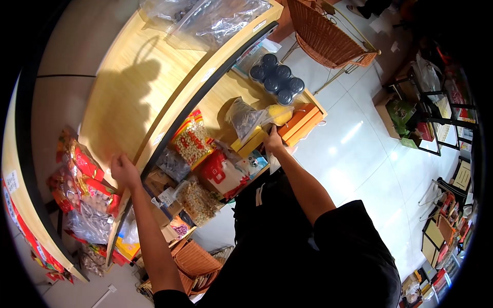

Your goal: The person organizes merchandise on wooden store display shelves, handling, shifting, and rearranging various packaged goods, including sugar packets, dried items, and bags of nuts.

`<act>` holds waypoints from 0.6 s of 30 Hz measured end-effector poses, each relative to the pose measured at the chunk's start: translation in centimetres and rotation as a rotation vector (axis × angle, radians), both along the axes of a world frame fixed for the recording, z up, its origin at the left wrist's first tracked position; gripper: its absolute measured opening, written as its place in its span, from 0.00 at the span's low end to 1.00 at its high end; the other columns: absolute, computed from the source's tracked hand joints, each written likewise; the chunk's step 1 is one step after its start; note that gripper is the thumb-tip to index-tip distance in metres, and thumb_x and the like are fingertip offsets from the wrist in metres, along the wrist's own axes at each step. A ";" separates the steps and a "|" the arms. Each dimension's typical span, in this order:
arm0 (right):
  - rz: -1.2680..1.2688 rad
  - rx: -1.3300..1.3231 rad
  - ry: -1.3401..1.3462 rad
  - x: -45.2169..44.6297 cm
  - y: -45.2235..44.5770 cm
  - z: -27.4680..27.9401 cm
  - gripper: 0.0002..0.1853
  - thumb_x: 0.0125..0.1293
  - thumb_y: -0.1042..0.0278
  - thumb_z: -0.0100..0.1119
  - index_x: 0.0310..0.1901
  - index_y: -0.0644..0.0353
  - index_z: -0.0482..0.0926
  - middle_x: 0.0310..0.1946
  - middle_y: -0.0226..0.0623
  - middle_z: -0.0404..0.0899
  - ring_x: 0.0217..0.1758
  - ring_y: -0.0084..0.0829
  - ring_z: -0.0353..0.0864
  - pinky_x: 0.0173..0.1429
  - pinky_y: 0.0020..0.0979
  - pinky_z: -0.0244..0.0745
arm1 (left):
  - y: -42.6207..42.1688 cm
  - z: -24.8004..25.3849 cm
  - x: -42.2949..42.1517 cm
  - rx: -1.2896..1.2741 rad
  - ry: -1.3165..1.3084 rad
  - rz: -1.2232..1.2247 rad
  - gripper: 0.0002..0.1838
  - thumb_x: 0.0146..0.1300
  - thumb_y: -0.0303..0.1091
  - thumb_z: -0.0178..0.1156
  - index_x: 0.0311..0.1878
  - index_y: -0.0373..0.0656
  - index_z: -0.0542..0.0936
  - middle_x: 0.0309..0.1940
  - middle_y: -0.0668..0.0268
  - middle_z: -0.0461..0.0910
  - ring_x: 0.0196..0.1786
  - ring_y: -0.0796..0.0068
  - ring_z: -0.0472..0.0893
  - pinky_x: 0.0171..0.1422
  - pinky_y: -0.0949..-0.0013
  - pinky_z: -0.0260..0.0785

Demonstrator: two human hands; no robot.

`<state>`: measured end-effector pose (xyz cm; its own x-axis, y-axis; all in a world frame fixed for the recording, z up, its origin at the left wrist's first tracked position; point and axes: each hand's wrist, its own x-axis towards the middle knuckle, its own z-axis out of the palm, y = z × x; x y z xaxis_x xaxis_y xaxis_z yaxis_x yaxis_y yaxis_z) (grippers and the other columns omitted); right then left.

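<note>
My left hand (125, 171) is closed, knuckles up, over the front edge of the upper wooden shelf (169, 66). Whatever is inside its fingers is hidden. On the lower level, my right hand (273, 139) closes on the end of a narrow yellow box (250, 142). Just beyond that hand lie a clear plastic bag with dark contents (244, 117) and a yellow round item (280, 115) in clear wrap. Orange boxes (302, 124) stand right beside it. Between my hands are a red-and-yellow snack bag (192, 141) and a red-and-white packet (222, 172).
A pack of dark-lidded cans (277, 78) stands at the lower shelf's far end. Clear plastic bags (221, 23) lie on the upper shelf, red snack bags (84, 179) at its near end. A wicker basket (328, 38) stands beyond; a black rack (436, 113) is across the tiled floor.
</note>
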<state>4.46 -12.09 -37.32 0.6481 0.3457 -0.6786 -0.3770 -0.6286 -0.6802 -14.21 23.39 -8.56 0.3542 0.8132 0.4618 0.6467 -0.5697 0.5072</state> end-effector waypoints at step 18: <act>-0.322 0.089 0.170 1.1 1.8 1.4 0.39 0.60 0.72 0.43 0.74 0.45 0.44 0.28 0.46 0.77 0.15 0.34 0.72 0.15 0.35 0.63 | -1.1 0.5 0.5 -0.011 -0.080 -0.001 0.08 0.60 0.28 0.54 0.28 0.34 0.76 0.21 0.65 0.75 0.25 0.77 0.72 0.32 0.71 0.65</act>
<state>5.59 -10.24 -35.89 0.6140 0.2051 -0.7622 -0.6579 -0.4004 -0.6378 -13.72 22.33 -8.06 0.3173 0.8181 0.4797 0.6037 -0.5643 0.5631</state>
